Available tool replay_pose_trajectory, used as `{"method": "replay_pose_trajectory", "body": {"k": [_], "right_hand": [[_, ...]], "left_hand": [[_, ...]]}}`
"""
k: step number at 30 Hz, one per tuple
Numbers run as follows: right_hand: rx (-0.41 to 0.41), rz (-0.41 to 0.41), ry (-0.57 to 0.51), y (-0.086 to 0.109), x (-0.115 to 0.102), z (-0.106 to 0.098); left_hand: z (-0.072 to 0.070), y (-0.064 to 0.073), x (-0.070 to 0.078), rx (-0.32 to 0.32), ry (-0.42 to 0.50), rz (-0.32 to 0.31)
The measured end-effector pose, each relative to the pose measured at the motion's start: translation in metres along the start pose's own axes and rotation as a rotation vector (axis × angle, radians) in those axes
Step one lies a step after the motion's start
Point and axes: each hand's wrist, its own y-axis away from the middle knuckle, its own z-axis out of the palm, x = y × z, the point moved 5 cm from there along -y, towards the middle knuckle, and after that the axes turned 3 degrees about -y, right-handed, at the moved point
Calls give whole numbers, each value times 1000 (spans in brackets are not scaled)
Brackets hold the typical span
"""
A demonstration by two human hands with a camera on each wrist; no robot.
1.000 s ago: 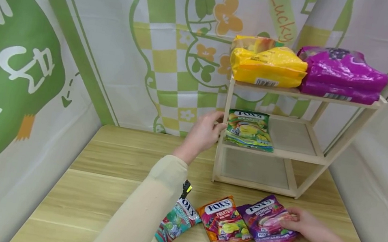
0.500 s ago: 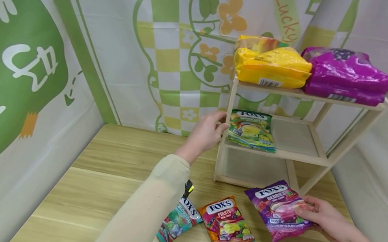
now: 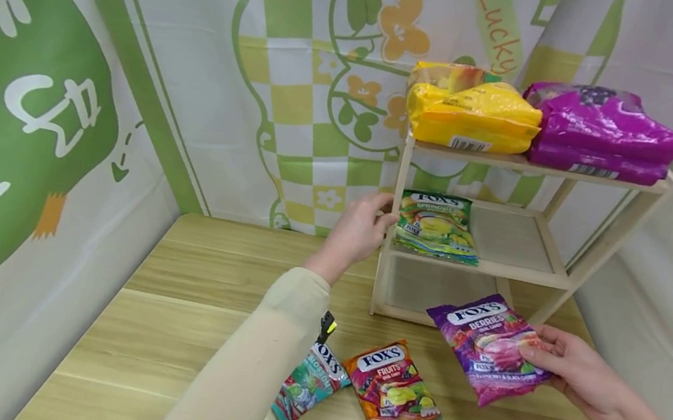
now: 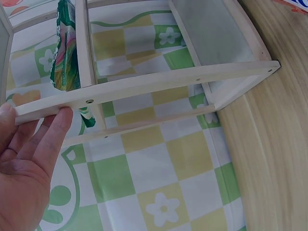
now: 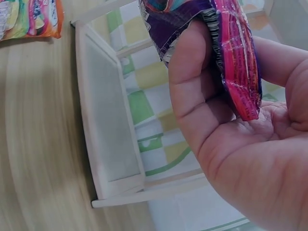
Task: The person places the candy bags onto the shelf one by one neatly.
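In the head view my right hand pinches a purple candy bag labelled Fox's Berries, thumb on its front. It is held tilted above the table, before the rack's lower shelf. The right wrist view shows my fingers curled behind that bag. My left hand grips the front left post of the small wooden rack; thumb and fingers stand on either side of the post in the left wrist view. A green Fox's candy bag lies on the middle shelf, close to that hand.
A yellow bag and a magenta bag stand on the top shelf. An orange Fox's Fruits bag and a teal Fox's bag, partly hidden by the left sleeve, lie on the wooden table. Printed cloth walls surround it.
My right hand has lifted the purple candy bag off the table, away from the orange bag, moving it right and toward the rack. The left hand has stayed on the post.
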Motion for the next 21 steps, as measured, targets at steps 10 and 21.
{"method": "replay_pose_trajectory", "body": {"k": [10, 21], "right_hand": [[40, -47, -22, -2, -15, -2], [37, -68, -68, -2, -23, -1]], "left_hand": [[1, 0, -1, 0, 4, -8], [1, 0, -1, 5, 17, -11]]}}
